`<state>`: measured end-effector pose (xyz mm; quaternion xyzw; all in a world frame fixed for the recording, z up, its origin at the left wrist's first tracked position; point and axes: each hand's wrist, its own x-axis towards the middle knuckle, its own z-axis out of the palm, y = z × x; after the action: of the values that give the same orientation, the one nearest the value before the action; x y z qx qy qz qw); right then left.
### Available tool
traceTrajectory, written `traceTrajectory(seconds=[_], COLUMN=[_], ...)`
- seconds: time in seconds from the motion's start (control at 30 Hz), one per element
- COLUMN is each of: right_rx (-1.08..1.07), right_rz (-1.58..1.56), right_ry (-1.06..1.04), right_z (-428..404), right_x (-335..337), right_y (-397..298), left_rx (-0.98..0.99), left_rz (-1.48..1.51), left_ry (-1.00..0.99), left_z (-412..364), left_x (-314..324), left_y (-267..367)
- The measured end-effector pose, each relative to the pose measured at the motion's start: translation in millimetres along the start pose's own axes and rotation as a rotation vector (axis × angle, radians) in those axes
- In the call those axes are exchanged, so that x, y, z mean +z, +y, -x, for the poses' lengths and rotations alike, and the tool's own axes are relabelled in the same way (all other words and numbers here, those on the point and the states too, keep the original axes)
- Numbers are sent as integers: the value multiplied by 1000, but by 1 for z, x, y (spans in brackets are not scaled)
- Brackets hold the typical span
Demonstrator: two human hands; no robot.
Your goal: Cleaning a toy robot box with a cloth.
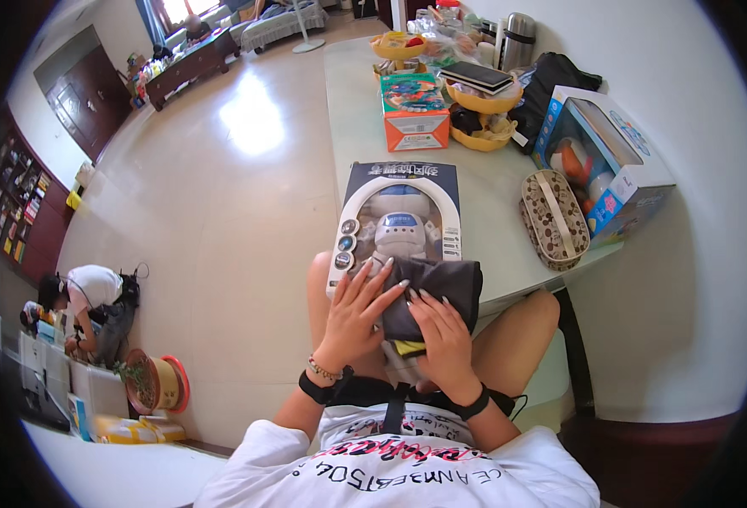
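Observation:
A boxed toy robot (401,209) lies on the table in front of me, its clear window facing up. A folded dark grey cloth (450,276) covers the near end of the box. My left hand (354,311) lies with spread fingers over the cloth's left side and the edge of the box. My right hand (443,336) rests its fingertips on top of the cloth, near the left fingertips; its thumb is hidden. A strip of yellow fabric (410,347) shows below the cloth, between my hands.
On the pale table (494,184) are an orange-and-green box (415,114), yellow tiered trays (484,101), a patterned zip case (554,219), a large toy box (608,165) and a steel thermos (517,41). A person (97,305) bends near a potted plant (154,381) at left.

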<state>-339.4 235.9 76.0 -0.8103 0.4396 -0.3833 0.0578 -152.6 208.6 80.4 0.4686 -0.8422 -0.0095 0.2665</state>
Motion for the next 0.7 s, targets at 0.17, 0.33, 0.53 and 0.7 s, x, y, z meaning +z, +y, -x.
traceTrajectory(seconds=[0.17, 0.33, 0.53, 0.7], right_rx=[50, 371, -32, -131], right_rz=[-60, -435, -386, -31], right_ry=[6, 186, 357, 114], right_z=[29, 47, 28, -5], right_x=[-16, -28, -21, -6], right_y=[8, -1, -19, -20], left_rx=[110, 162, 80, -123], left_rz=[72, 127, 663, 573], left_ry=[-55, -92, 317, 637], left_z=[-9, -14, 11, 19], left_x=[2, 8, 20, 11], left_y=[4, 32, 56, 21])
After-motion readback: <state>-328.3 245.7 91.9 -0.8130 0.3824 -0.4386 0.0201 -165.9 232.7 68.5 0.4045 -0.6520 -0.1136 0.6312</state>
